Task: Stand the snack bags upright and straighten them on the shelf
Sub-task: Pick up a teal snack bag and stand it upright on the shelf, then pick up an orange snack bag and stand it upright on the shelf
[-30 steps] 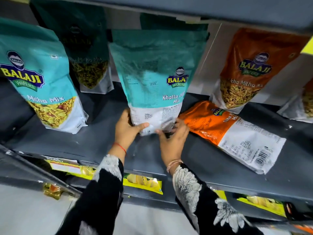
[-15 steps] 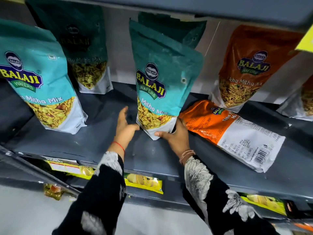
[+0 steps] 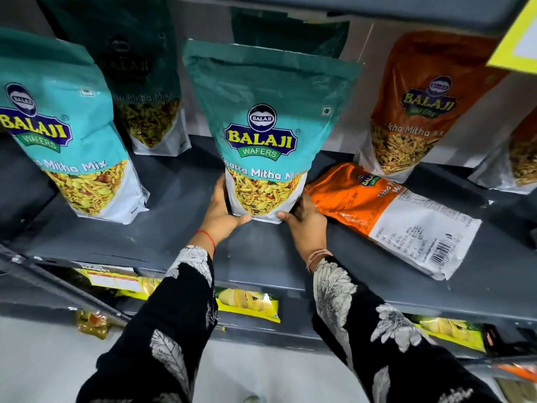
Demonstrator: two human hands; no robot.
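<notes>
A teal Khatta Mitha Mix bag (image 3: 267, 123) stands upright in the middle of the grey shelf (image 3: 174, 234), its front facing me. My left hand (image 3: 222, 212) grips its lower left corner and my right hand (image 3: 303, 221) grips its lower right corner. Just right of it an orange Tikha Mitha Mix bag (image 3: 386, 216) lies flat, back side up. Another teal bag (image 3: 66, 135) stands at the left. Behind it a second teal bag (image 3: 139, 91) stands at the back. An orange bag (image 3: 418, 112) leans against the back wall at the right.
A further teal bag (image 3: 290, 33) stands behind the held one. Part of another orange bag (image 3: 520, 161) shows at the far right edge. The upper shelf (image 3: 377, 7) overhangs with a yellow tag (image 3: 520, 45). Yellow snack packs (image 3: 247, 301) lie on the shelf below.
The teal bag has been turned round from back side to front facing me and set squarer on the shelf. Both hands stayed at its bottom corners.
</notes>
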